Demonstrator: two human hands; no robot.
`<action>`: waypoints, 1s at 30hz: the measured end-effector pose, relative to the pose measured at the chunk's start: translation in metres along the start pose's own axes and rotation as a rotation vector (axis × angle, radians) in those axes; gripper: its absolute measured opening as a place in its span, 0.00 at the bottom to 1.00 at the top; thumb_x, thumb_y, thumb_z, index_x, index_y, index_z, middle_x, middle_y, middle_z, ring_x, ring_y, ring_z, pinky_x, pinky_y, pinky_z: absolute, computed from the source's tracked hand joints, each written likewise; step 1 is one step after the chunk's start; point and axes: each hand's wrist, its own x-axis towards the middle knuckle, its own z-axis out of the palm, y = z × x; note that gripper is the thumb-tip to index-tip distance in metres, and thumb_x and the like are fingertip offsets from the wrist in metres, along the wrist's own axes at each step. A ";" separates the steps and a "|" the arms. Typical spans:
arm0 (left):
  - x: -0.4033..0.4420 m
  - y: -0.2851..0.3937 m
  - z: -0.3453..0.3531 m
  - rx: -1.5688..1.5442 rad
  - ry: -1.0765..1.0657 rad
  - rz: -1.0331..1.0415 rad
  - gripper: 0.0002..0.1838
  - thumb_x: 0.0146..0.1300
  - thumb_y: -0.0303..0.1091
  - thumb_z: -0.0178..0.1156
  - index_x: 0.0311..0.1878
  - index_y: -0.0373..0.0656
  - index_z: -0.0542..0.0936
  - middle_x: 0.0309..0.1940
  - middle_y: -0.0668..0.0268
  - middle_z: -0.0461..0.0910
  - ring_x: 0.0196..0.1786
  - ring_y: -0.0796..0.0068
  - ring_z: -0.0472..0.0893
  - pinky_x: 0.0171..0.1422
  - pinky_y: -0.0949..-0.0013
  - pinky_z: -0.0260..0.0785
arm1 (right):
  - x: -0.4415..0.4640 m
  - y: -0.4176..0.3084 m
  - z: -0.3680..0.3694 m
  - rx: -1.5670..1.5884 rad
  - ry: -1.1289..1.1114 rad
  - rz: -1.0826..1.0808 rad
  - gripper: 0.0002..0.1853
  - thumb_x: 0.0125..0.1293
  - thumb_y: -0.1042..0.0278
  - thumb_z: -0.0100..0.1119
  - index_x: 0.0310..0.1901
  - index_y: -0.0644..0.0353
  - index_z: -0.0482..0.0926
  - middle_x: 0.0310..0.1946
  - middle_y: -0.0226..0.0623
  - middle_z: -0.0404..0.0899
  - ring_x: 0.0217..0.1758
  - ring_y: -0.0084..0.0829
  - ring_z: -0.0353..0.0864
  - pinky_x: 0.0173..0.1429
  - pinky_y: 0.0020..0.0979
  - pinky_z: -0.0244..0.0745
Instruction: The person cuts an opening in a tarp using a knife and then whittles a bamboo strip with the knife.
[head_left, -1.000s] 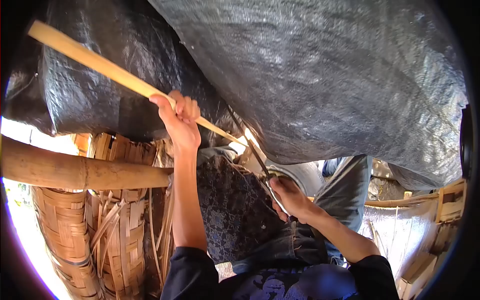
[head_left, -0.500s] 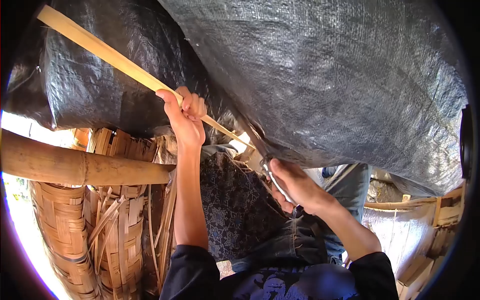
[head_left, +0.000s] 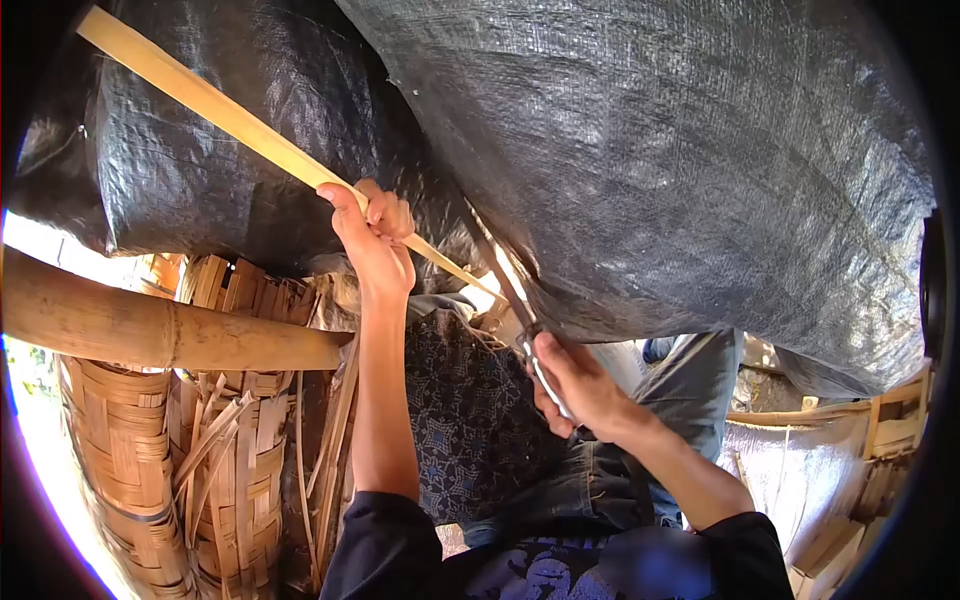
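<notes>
Head view: left hand (head_left: pixel 372 235) has its fingers curled and clamped on a long pale strip (head_left: pixel 210 105), thumb lying along it. Strip runs slantwise from upper left, through the grip, down to a narrow lower end between the two hands. Right hand (head_left: pixel 590 385) has its fingers closed around the handle of a knife (head_left: pixel 506 280); dark blade points up and to the left, crossing close to the strip's lower end. Contact between blade and strip cannot be told for certain, glare being strong there. Below the crossing, a dark patterned cloth (head_left: pixel 465 420) covers part of the lap; denim leg (head_left: pixel 700 385) to its right. Dark plastic sheeting (head_left: pixel 650 150) fills the upper view. On the left, a thick bamboo pole (head_left: pixel 170 325) lies across the front of woven basketwork (head_left: pixel 115 440).
</notes>
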 end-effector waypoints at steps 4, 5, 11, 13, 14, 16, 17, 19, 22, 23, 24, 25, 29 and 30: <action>0.001 0.000 -0.003 0.021 -0.062 0.013 0.31 0.61 0.68 0.38 0.17 0.50 0.55 0.11 0.77 0.45 0.16 0.83 0.45 0.22 0.75 0.37 | 0.022 0.036 -0.012 -0.052 0.054 0.223 0.25 0.70 0.45 0.33 0.36 0.63 0.65 0.14 0.32 0.66 0.08 0.24 0.65 0.14 0.27 0.63; 0.002 -0.002 -0.003 0.021 -0.064 0.012 0.31 0.61 0.68 0.38 0.17 0.50 0.55 0.11 0.77 0.45 0.16 0.83 0.45 0.22 0.75 0.37 | 0.024 0.034 -0.020 0.029 0.091 0.314 0.25 0.70 0.45 0.33 0.35 0.63 0.65 0.14 0.32 0.66 0.08 0.24 0.65 0.14 0.28 0.63; 0.003 -0.003 0.007 0.006 -0.114 -0.049 0.31 0.62 0.67 0.36 0.17 0.50 0.55 0.12 0.77 0.45 0.17 0.83 0.44 0.23 0.75 0.37 | -0.001 -0.009 -0.015 -0.034 0.002 0.042 0.26 0.70 0.44 0.33 0.30 0.62 0.63 0.13 0.33 0.65 0.08 0.25 0.64 0.13 0.27 0.62; 0.004 -0.003 0.008 -0.001 -0.130 -0.067 0.31 0.62 0.67 0.36 0.17 0.50 0.55 0.12 0.77 0.45 0.17 0.83 0.44 0.22 0.75 0.37 | -0.001 -0.010 -0.013 0.026 -0.027 0.064 0.26 0.70 0.43 0.31 0.28 0.60 0.61 0.12 0.32 0.64 0.08 0.24 0.64 0.12 0.27 0.61; 0.003 -0.003 0.009 -0.012 -0.145 -0.084 0.31 0.62 0.67 0.36 0.17 0.50 0.54 0.12 0.76 0.45 0.17 0.83 0.45 0.22 0.75 0.37 | 0.008 0.005 -0.016 0.003 -0.066 0.127 0.26 0.70 0.42 0.30 0.28 0.59 0.61 0.12 0.32 0.64 0.08 0.23 0.64 0.12 0.27 0.61; 0.003 -0.002 0.003 -0.021 -0.181 -0.081 0.31 0.62 0.68 0.36 0.17 0.50 0.54 0.12 0.76 0.45 0.17 0.82 0.44 0.22 0.75 0.37 | 0.013 0.022 -0.018 -0.043 -0.049 0.215 0.26 0.70 0.43 0.29 0.29 0.60 0.62 0.13 0.32 0.65 0.10 0.23 0.65 0.13 0.28 0.63; 0.005 -0.003 0.002 -0.029 -0.207 -0.071 0.32 0.61 0.68 0.36 0.17 0.50 0.54 0.12 0.76 0.45 0.17 0.82 0.44 0.23 0.75 0.37 | 0.014 0.024 -0.021 -0.028 -0.039 0.212 0.26 0.71 0.43 0.29 0.29 0.60 0.63 0.13 0.32 0.65 0.10 0.23 0.66 0.13 0.28 0.63; 0.002 -0.002 0.005 -0.012 -0.180 -0.087 0.32 0.61 0.69 0.37 0.17 0.50 0.54 0.12 0.76 0.44 0.18 0.82 0.43 0.23 0.74 0.36 | 0.009 0.004 -0.025 0.016 -0.040 0.232 0.24 0.70 0.44 0.32 0.31 0.60 0.64 0.12 0.32 0.66 0.09 0.23 0.66 0.13 0.28 0.62; 0.006 -0.004 0.010 0.009 -0.117 -0.055 0.32 0.60 0.69 0.38 0.17 0.49 0.53 0.13 0.77 0.44 0.18 0.82 0.43 0.23 0.74 0.36 | -0.006 -0.022 -0.015 0.006 0.014 0.074 0.24 0.69 0.42 0.34 0.33 0.60 0.64 0.11 0.31 0.65 0.07 0.22 0.64 0.11 0.25 0.60; 0.005 -0.004 0.010 0.010 -0.116 -0.055 0.32 0.60 0.69 0.38 0.17 0.49 0.53 0.13 0.77 0.44 0.18 0.82 0.43 0.23 0.74 0.36 | -0.008 -0.025 -0.013 0.041 0.037 0.019 0.25 0.69 0.41 0.34 0.34 0.60 0.64 0.10 0.30 0.64 0.07 0.20 0.62 0.10 0.24 0.58; 0.005 -0.003 0.010 0.002 -0.122 -0.061 0.32 0.60 0.69 0.38 0.17 0.49 0.53 0.13 0.77 0.44 0.18 0.82 0.43 0.23 0.74 0.36 | -0.006 -0.019 -0.011 0.130 0.017 0.024 0.25 0.68 0.41 0.36 0.35 0.60 0.64 0.11 0.31 0.65 0.07 0.21 0.62 0.10 0.25 0.58; 0.004 -0.003 0.011 -0.006 -0.129 -0.067 0.32 0.61 0.69 0.38 0.17 0.50 0.53 0.13 0.77 0.43 0.18 0.82 0.43 0.23 0.74 0.36 | -0.002 -0.007 -0.010 0.127 0.015 0.063 0.24 0.69 0.43 0.34 0.35 0.60 0.64 0.13 0.32 0.66 0.08 0.22 0.65 0.14 0.26 0.64; 0.005 -0.003 0.007 -0.005 -0.189 -0.065 0.32 0.61 0.69 0.36 0.17 0.50 0.54 0.12 0.76 0.44 0.18 0.82 0.43 0.23 0.74 0.36 | 0.025 0.035 -0.024 0.021 0.067 0.318 0.25 0.70 0.43 0.32 0.32 0.60 0.64 0.15 0.31 0.67 0.10 0.22 0.66 0.15 0.27 0.65; 0.005 -0.001 0.010 -0.007 -0.189 -0.074 0.32 0.61 0.69 0.36 0.17 0.50 0.54 0.12 0.76 0.44 0.18 0.81 0.43 0.24 0.74 0.37 | 0.022 0.029 -0.032 0.007 0.042 0.267 0.25 0.70 0.43 0.33 0.31 0.60 0.64 0.14 0.31 0.66 0.10 0.22 0.65 0.15 0.27 0.65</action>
